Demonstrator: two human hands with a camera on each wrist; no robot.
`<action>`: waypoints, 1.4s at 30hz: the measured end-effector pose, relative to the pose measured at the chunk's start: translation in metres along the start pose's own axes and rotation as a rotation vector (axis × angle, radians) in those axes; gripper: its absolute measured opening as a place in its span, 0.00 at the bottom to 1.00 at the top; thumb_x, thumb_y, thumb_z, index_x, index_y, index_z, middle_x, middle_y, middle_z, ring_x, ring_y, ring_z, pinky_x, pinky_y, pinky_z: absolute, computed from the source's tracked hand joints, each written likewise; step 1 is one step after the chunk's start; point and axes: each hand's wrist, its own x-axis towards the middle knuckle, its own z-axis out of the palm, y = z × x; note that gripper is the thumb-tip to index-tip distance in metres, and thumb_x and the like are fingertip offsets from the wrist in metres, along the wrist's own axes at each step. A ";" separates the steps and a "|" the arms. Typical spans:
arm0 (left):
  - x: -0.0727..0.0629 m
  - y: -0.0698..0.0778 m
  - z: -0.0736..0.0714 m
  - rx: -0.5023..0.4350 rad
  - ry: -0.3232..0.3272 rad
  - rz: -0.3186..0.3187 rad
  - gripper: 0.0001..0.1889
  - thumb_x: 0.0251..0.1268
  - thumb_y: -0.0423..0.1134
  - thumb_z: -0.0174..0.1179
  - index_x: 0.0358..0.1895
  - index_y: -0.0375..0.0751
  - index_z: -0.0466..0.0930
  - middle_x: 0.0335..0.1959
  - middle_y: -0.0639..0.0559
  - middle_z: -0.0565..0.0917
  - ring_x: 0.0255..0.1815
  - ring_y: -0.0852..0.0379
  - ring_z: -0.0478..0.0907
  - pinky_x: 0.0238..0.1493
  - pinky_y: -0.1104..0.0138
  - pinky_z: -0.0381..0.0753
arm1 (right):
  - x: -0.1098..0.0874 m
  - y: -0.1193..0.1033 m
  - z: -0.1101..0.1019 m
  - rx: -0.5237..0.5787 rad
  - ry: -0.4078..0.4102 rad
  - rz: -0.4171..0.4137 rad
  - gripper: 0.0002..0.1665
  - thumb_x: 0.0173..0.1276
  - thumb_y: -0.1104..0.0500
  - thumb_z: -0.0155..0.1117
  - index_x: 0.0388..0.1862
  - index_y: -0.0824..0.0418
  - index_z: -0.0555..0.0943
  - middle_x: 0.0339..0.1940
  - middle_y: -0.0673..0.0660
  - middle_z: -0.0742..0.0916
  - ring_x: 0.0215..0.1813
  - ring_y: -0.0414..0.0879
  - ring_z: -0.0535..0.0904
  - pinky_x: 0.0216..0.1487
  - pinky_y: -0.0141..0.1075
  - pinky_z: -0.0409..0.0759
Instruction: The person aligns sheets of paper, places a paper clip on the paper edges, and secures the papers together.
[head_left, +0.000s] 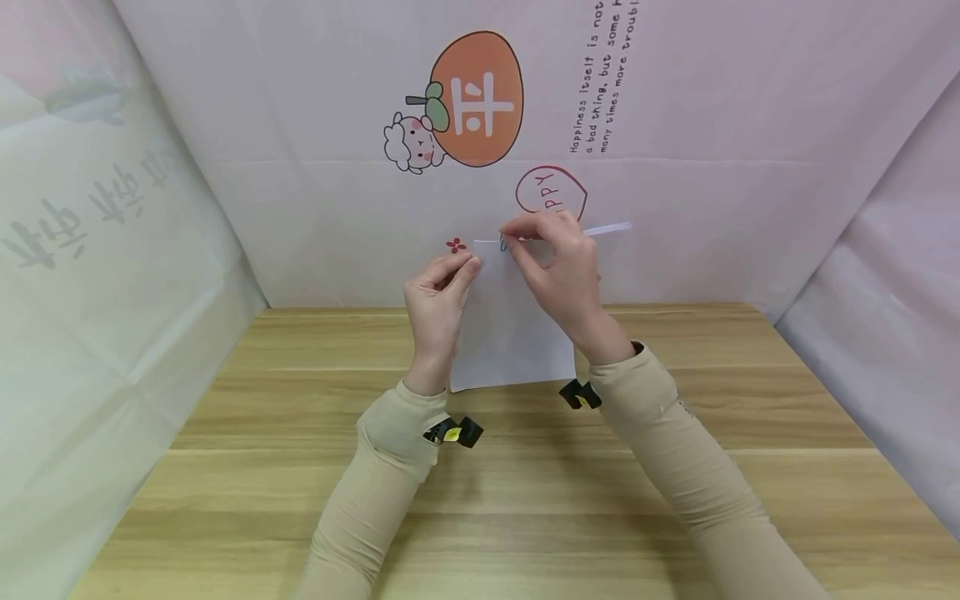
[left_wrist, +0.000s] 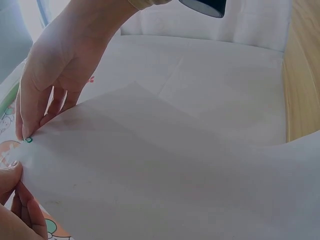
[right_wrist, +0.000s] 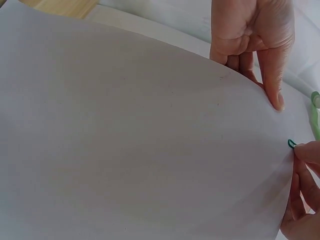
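Observation:
A white sheet of paper (head_left: pixel 517 333) is held up over the far part of the table, its lower edge toward me. My left hand (head_left: pixel 440 304) pinches its upper left corner between thumb and fingers. Along the top edge, my right hand (head_left: pixel 558 267) pinches a small green paper clip (right_wrist: pixel 291 144) with thumb and index finger. One looped end of the clip shows over the paper in both wrist views; the fingertips hide the rest. In the left wrist view the right hand (left_wrist: pixel 60 75) is just above the left hand (left_wrist: pixel 17 205), a short gap between their fingertips.
Below lies a wood-grain table (head_left: pixel 517 500). Behind it hangs a white printed cloth (head_left: pixel 322 208) with an orange fruit drawing (head_left: pixel 480 150) and lettering. A narrow pale strip (head_left: pixel 609 228) shows beyond my right hand. Black wrist cameras (head_left: pixel 470 432) sit under both sleeves.

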 end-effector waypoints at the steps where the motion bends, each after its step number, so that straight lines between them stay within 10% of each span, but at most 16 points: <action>1: 0.000 0.000 0.000 -0.003 0.001 0.002 0.12 0.54 0.32 0.68 0.38 0.25 0.84 0.30 0.59 0.83 0.34 0.63 0.78 0.38 0.75 0.79 | 0.000 0.000 0.000 0.000 -0.001 0.000 0.05 0.63 0.61 0.66 0.37 0.61 0.85 0.35 0.54 0.88 0.41 0.45 0.79 0.45 0.37 0.72; 42: 0.000 -0.002 -0.001 -0.020 0.006 0.029 0.12 0.54 0.33 0.68 0.38 0.25 0.84 0.29 0.59 0.83 0.33 0.62 0.78 0.37 0.74 0.78 | -0.001 0.001 -0.004 0.046 -0.003 -0.015 0.06 0.58 0.62 0.70 0.36 0.61 0.87 0.31 0.54 0.88 0.41 0.47 0.77 0.43 0.35 0.72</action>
